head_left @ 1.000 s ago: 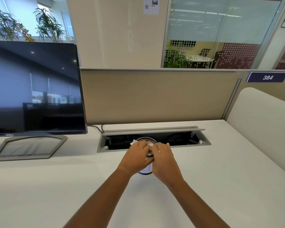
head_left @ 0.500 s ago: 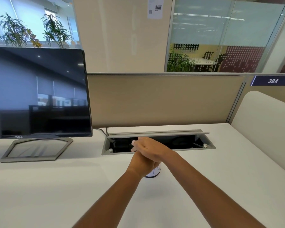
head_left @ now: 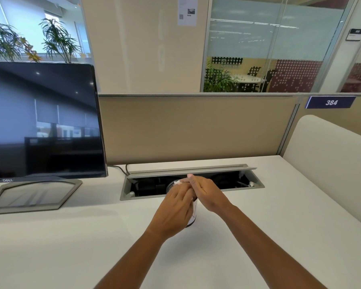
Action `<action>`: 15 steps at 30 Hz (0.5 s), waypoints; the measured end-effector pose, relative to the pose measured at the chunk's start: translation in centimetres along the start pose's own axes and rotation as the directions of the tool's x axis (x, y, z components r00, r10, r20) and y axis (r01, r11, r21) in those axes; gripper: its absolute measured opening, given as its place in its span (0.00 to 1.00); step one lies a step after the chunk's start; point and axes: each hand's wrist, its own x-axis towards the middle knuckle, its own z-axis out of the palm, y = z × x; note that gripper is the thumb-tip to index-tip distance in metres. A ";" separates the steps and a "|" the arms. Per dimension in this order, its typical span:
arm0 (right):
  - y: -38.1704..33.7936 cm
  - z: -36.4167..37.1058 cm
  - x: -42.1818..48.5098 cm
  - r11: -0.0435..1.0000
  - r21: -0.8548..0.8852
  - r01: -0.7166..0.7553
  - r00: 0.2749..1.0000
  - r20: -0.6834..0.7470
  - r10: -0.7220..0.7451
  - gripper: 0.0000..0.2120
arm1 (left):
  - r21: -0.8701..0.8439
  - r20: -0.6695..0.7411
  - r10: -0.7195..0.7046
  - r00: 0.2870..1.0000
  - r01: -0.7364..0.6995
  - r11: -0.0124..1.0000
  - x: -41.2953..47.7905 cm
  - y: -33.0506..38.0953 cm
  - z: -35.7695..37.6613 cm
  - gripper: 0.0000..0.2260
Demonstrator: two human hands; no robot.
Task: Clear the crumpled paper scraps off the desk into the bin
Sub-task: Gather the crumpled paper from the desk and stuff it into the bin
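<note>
One wide white desk (head_left: 71, 247) fills the bottom of the view, and its near edge is cut off. One big black flat screen on a grey stand (head_left: 42, 122) sits far to the left of the hands, with its left side cut off. One long grey metal cable box sunk into the desk (head_left: 142, 196) lies just behind the hands with its lid up. Inside it is dark, and only some black wires can be made out.

Two bare hands meet in the middle. The left hand (head_left: 173, 211) is nearer, with its back up. The right hand (head_left: 206, 193) reaches across from the right, and its fingers lie over the left fingers.

One small round white bin with a dark bottom (head_left: 193, 216) stands on the desk right under the hands. They hide most of it, so only a strip of its side and a bit of its rim show. What is inside cannot be seen.

One little white crumpled paper scrap (head_left: 178, 182) peeks out at the fingertips, over the bin's rim. I cannot tell if either hand pinches it or just touches it.
</note>
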 end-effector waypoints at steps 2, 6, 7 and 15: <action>0.3 0.1 -0.4 1.000 -0.004 0.003 1.000 -0.006 -0.003 0.21 | -0.238 0.013 -0.174 0.985 0.172 0.956 -0.6 -0.2 0.0 0.20; 1.0 0.6 -1.0 0.960 -0.280 0.024 0.999 0.035 -0.015 0.20 | -0.547 0.003 -0.513 0.858 0.431 0.718 -0.5 -0.8 0.1 0.17; 1.1 0.7 -1.2 0.940 -0.338 0.055 0.998 0.053 -0.039 0.20 | -0.582 -0.006 -0.575 0.818 0.465 0.667 -0.2 -0.8 0.1 0.17; 1.1 2.1 -2.0 0.843 -0.525 0.118 0.991 0.116 -0.066 0.21 | -0.699 0.444 -0.720 0.534 0.709 0.094 0.9 -1.6 1.4 0.27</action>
